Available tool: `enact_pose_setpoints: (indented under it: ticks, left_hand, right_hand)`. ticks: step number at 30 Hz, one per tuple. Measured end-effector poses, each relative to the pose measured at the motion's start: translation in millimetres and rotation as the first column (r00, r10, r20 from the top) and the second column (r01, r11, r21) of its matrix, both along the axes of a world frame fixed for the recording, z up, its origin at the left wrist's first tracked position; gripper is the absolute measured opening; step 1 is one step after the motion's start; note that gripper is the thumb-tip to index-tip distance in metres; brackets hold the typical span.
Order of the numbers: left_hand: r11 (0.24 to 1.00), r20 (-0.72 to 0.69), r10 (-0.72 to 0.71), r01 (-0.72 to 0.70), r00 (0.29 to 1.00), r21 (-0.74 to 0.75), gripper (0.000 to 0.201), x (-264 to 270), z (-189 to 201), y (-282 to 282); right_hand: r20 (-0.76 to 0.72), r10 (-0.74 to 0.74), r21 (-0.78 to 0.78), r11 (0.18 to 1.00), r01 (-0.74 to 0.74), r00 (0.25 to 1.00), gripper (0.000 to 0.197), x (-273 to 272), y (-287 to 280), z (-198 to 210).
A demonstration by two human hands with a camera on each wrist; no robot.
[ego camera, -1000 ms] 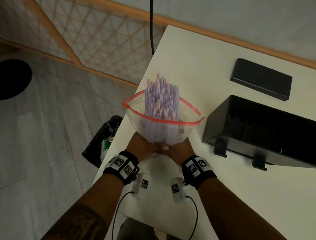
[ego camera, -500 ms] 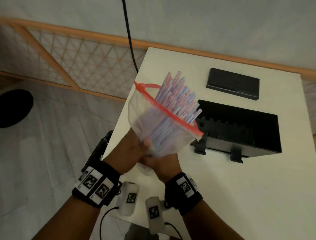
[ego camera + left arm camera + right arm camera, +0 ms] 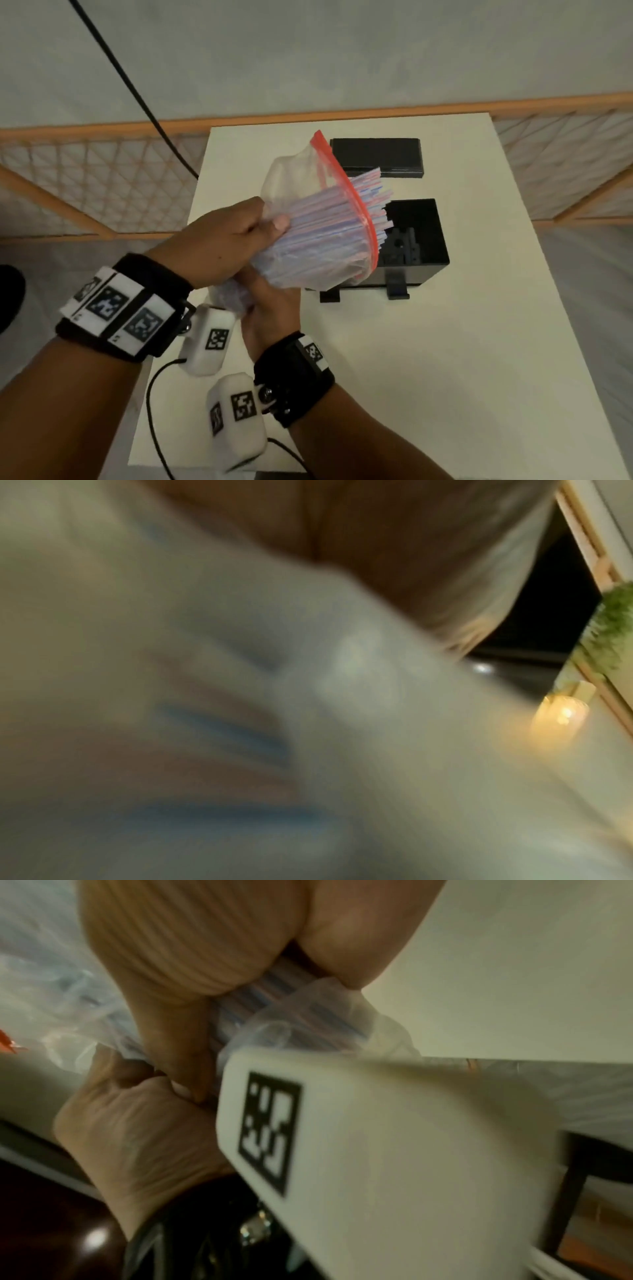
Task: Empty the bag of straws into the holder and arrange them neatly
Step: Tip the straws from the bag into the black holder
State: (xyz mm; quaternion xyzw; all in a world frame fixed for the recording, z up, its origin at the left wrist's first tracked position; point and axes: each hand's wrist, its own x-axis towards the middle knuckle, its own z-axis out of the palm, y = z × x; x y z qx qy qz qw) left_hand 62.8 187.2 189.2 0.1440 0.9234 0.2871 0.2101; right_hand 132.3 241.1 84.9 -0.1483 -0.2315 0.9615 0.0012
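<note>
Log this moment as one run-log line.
phase: tipping | bag: tilted, mouth toward holder | straws: tips poking out | left hand: grips bag | right hand: grips bag bottom

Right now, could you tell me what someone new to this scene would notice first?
First, the clear bag with its red zip edge, stuffed with striped straws, tipped on its side over the middle of the white table. The left hand grips it from above and the right hand holds its bottom end. The straw tips point into the open black holder just beyond, with a flat black lid lying behind it.
</note>
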Motion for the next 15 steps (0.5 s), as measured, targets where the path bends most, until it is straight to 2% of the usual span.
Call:
enact_pose_setpoints:
  ticks: [2,5,7,12,15]
  left_hand:
    - [0.993,0.001,-0.068,0.068,0.998,-0.096,0.04,-9.2,9.6,16.9]
    - [0.969,0.017,-0.139,0.14,0.99,-0.205,0.04,-23.5,19.3,37.8]
    - [0.956,0.041,-0.176,0.181,0.983,-0.233,0.037,-32.6,22.6,51.3]
    - [0.888,0.098,-0.256,0.274,0.962,-0.37,0.039,-56.6,17.4,85.2]
    - [0.852,0.191,-0.261,0.319,0.946,-0.415,0.04,-68.9,8.1,99.9]
  right_hand:
    - [0.011,-0.038,-0.11,0.993,0.039,0.999,0.067,-6.5,3.7,2.7]
    - [-0.002,-0.063,-0.216,0.974,0.061,0.998,0.068,-19.1,8.0,4.1]
    - [0.008,-0.044,-0.25,0.967,0.044,0.999,0.079,-28.6,11.3,4.1]
    - [0.042,0.112,-0.322,0.942,-0.093,0.993,0.09,-48.4,22.2,0.0]
    - [0.088,0.235,-0.369,0.91,-0.188,0.968,0.101,-52.1,32.4,-3.2]
